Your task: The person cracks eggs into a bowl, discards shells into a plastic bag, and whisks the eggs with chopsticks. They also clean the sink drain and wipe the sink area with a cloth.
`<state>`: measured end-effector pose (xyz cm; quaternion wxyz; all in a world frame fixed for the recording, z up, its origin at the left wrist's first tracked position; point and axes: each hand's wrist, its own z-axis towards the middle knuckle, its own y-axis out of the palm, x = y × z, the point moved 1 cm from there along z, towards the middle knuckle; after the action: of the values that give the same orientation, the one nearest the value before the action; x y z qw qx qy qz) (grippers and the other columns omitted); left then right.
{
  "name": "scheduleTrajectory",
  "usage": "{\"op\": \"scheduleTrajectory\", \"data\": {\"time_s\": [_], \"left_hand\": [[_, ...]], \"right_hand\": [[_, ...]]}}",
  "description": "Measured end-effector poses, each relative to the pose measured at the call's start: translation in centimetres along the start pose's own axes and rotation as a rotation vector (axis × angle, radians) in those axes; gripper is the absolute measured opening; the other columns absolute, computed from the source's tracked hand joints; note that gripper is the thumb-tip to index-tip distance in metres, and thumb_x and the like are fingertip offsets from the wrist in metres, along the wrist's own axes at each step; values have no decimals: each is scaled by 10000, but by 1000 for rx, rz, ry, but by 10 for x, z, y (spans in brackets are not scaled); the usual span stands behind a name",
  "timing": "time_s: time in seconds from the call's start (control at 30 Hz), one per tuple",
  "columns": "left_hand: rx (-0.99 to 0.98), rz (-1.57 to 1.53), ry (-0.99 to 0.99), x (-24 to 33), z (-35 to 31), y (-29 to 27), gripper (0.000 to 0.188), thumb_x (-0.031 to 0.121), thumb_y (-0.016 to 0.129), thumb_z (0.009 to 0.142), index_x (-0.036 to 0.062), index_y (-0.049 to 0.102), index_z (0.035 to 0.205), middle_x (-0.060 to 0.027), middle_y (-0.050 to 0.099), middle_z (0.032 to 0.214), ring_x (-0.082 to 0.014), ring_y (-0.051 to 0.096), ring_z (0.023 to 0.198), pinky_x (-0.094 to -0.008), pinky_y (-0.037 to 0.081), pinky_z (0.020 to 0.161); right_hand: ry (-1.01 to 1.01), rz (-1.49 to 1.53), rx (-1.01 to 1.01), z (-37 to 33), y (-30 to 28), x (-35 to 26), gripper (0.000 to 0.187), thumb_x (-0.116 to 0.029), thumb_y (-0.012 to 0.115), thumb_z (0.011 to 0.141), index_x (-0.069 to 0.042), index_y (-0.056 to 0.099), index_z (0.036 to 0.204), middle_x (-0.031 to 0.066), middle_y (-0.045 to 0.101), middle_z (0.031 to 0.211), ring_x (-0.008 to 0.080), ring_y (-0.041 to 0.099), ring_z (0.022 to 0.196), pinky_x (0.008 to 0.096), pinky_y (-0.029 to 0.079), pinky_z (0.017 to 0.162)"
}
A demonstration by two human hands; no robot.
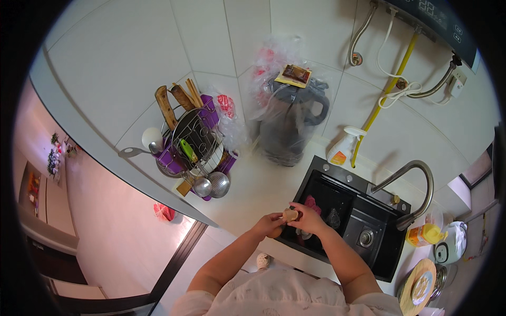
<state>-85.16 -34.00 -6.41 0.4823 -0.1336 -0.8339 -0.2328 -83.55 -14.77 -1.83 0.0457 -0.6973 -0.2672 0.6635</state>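
Observation:
My left hand (269,225) and my right hand (310,219) meet over the front left corner of the black sink (345,231). Between their fingers is a small tan, rounded piece (289,215), its kind too small to make out. Both hands are closed around it. Just below my left hand an orange, rounded thing (275,233) shows at the counter edge, partly covered by the fingers. In the sink beyond my right hand lie a reddish-pink cloth-like item (312,204) and a wire scourer (333,217).
A curved faucet (421,174) arches over the sink's right side. Behind stand a white spray bottle (345,146) and a plastic-wrapped dark appliance (290,124). Left of these is a utensil rack (192,142) with knives and ladles. Right sits a yellow-labelled bottle (426,235) beside a round wooden board (419,287).

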Motion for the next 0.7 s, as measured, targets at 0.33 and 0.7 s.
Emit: {"op": "scheduleTrajectory", "data": {"time_s": [0.33, 0.7], "left_hand": [[-38, 104, -76, 3, 20, -37, 456, 296, 597, 868, 48, 505, 1240, -66, 601, 1024, -125, 521, 927, -250, 417, 808], [337, -660, -140, -20, 22, -77, 253, 221, 517, 878, 37, 583, 1038, -107, 596, 919, -207, 566, 861, -335, 507, 711]], "right_hand": [[64, -120, 242, 13, 12, 25, 594, -123, 753, 667, -71, 511, 1207, 137, 592, 1061, 244, 594, 962, 320, 479, 824], [606, -524, 535, -10, -27, 126, 583, -238, 721, 675, -143, 517, 1213, 135, 576, 1098, 309, 585, 970, 385, 484, 821]]}}
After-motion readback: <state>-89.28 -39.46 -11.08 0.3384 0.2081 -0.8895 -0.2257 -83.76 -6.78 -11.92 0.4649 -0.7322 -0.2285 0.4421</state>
